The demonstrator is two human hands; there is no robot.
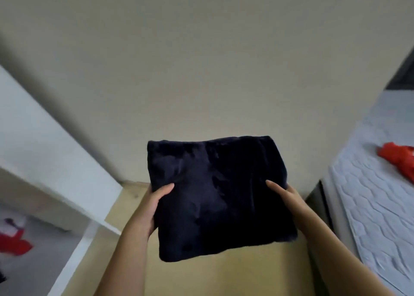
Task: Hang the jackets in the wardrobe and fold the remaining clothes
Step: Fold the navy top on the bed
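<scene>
The folded dark garment (219, 197) is in the air in front of me, a fuzzy navy bundle lying nearly flat and a little wider across than deep. It hangs over the pale floor (224, 277) and touches nothing but my hands. My left grip (156, 202) clasps its left edge and my right grip (289, 197) its right edge. Each has the thumb on top and, I judge, the fingers curled beneath, where I cannot see them. Both hold the near half, so most of the bundle reaches away from me toward the wall (201, 71).

A white shelving unit (44, 152), likely the wardrobe, stands to the left, nearer my left grip, with red clothing (15, 242) blurred low beside it. The bed (369, 206) lies to the right, bearing a red garment (398, 161). To set the bundle down, I'd swing it sideways, level.
</scene>
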